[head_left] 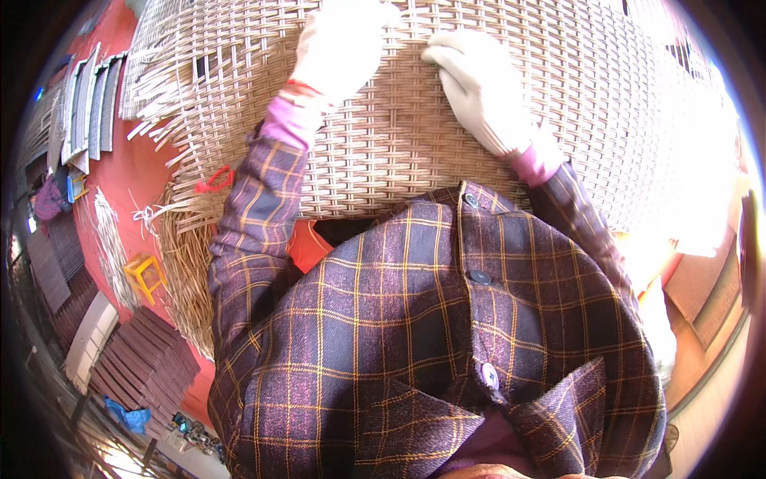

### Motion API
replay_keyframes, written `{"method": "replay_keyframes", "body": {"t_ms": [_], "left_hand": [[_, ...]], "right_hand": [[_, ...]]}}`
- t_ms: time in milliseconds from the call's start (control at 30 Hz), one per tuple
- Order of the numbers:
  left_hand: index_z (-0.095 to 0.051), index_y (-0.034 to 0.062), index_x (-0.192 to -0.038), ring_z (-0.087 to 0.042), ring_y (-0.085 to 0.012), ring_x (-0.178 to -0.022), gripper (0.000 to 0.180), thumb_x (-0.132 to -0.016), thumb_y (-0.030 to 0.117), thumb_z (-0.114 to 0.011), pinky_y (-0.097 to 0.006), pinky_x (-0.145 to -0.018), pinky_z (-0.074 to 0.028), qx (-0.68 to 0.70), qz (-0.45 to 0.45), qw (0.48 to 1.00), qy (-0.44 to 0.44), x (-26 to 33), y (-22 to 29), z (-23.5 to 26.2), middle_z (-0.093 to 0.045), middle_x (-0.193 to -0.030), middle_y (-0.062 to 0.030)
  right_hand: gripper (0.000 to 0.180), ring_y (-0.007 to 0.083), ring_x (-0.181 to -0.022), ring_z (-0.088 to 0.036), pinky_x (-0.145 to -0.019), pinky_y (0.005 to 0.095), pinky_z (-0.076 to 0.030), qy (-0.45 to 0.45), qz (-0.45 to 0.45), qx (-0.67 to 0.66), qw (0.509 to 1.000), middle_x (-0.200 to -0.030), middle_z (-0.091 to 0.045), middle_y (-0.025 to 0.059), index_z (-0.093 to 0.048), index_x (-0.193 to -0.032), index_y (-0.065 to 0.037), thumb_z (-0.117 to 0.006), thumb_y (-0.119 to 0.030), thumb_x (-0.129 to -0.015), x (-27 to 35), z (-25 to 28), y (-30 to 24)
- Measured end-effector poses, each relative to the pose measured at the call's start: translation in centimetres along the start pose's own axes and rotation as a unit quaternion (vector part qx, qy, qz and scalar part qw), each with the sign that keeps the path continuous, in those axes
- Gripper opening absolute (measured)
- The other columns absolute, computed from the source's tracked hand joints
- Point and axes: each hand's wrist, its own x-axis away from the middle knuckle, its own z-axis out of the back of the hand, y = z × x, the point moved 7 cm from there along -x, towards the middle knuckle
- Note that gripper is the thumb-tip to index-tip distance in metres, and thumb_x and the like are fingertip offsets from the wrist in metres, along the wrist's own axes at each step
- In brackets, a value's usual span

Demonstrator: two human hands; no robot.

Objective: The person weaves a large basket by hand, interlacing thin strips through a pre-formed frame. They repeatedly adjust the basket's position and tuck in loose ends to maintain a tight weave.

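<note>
Weaving surface: woven mat (447,120), a large sheet of pale flat strips in a basket pattern, filling the upper middle of the view and bending down toward the person's chest.
Loose edge: unwoven strip ends (152,112) fanning out from the mat's left border, over the red floor (140,180).
Person's body: plaid jacket (415,335) in purple and orange checks with buttons, just below the mat's near edge.
Straw heap: bundle of loose strips (187,271) lying on the floor beside the mat's lower left corner.
Stacked panels: flat grey pieces (92,100) standing well to the left of the mat.
Left hand: left hand (343,44) in a white glove, pink cuff showing, pressed flat on the mat near its top, fingers curled onto the strips; whether it pinches one I cannot tell.
Right hand: right hand (479,88) in a white glove, resting on the mat just right of the left one, fingertips bent down against a strip, no clear grip visible.
Stool: small yellow stool (144,275) on the floor, left of the straw heap.
Tool: red-handled item (214,180) lying at the mat's left edge.
</note>
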Motion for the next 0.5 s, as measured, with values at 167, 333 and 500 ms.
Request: {"method": "replay_keyframes", "body": {"t_ms": [167, 333, 500], "left_hand": [[-0.076, 0.0012, -0.125, -0.074, -0.0284, -0.112, 0.028, -0.101, 0.007, -0.064, -0.04, -0.1, -0.058, 0.097, 0.067, 0.993, -0.02, 3.3, -0.2, 6.0, -0.079, -0.12, -0.0155], [-0.066, -0.006, -0.139, -0.072, -0.0246, -0.123, 0.034, -0.108, 0.008, -0.063, -0.039, -0.109, -0.058, 0.215, 0.167, 0.96, 0.059, 6.4, 1.0, 12.0, -0.073, -0.136, -0.0168], [-0.068, 0.0072, -0.119, -0.069, -0.0251, -0.096, 0.021, -0.11, 0.024, -0.059, -0.039, -0.085, -0.057, -0.525, 0.001, 0.851, -0.016, 5.5, 3.4, 13.3, -0.069, -0.107, -0.0105]], "right_hand": [[0.024, 0.0295, -0.104, -0.072, -0.094, 0.0399, -0.054, -0.042, -0.023, -0.075, 0.996, -0.112, -0.077, 0.0091, -0.077, -0.109, -0.005, -0.074, 0.002, -0.087, 6.0, 3.9, -2.4], [0.022, 0.0267, -0.097, -0.073, -0.092, 0.0398, -0.054, -0.079, -0.031, -0.097, 0.992, -0.106, -0.078, 0.0061, -0.077, -0.105, -0.007, -0.075, 0.003, -0.085, 8.4, 5.3, -4.1], [0.023, 0.0254, -0.096, -0.072, -0.091, 0.0394, -0.052, -0.09, -0.033, -0.073, 0.993, -0.108, -0.078, 0.0048, -0.078, -0.106, -0.009, -0.076, 0.0, -0.085, 9.0, 4.1, -3.9]]}}
